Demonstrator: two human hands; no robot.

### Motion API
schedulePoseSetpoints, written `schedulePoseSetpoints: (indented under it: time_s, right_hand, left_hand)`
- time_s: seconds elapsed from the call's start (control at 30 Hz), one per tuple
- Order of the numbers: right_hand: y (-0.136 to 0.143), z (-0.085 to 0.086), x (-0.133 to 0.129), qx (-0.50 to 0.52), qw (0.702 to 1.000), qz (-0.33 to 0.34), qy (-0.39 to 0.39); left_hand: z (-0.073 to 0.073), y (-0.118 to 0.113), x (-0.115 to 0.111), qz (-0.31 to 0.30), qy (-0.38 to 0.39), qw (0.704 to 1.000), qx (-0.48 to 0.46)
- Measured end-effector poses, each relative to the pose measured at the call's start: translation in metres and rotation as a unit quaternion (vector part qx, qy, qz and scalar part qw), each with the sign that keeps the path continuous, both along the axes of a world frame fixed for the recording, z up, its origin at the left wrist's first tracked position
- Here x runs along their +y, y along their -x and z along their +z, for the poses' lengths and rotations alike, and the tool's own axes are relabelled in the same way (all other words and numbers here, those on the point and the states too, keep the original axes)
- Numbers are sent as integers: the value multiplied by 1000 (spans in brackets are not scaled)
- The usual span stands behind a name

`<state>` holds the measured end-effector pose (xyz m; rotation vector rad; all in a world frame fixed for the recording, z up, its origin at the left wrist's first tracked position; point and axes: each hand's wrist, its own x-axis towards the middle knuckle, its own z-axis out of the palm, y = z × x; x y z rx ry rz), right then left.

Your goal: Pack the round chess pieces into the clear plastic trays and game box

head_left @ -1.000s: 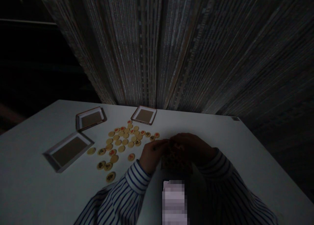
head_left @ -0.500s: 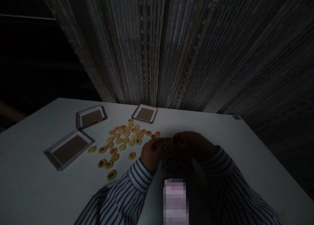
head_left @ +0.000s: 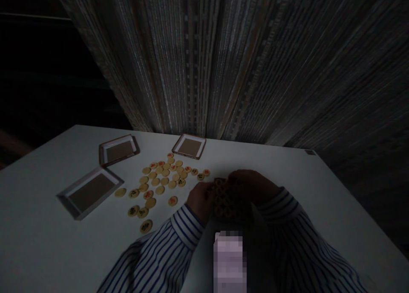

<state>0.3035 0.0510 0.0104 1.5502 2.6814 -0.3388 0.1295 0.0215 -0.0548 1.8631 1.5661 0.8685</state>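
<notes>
A dark box [head_left: 223, 214] of small round pieces stands in deep shadow in front of me. The pieces [head_left: 220, 200] look like discs or rings packed in rows; the gloom hides their detail. At the box's left side, my left hand [head_left: 200, 199] has its fingers closed against the edge. My right hand [head_left: 257, 185] curves over the far right part of the box, its fingers bent down among the pieces and largely lost in shadow. Left of my hands, several wooden Chinese chess pieces [head_left: 164, 181] lie scattered, some with red or black characters, others plain side up.
Three shallow box trays stand on the white table [head_left: 47, 237]: a pale one [head_left: 91, 192] at the left, a brown-edged one [head_left: 118, 150] behind it, and another [head_left: 189, 146] near the striped curtain [head_left: 191, 62]. A blurred pinkish patch [head_left: 229, 263] covers the bottom centre.
My left hand has shifted slightly right and down along the box, and more of the round pieces shows between my hands. The scattered chess pieces have stayed put.
</notes>
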Motion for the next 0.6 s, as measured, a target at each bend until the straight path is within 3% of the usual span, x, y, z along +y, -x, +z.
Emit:
schedulePoseSetpoints:
  time_s: [0.6]
  right_hand:
    - [4, -4, 0, -58, 998, 9, -30]
  left_hand:
    - [-3, 0, 0, -8, 2, 1000, 12]
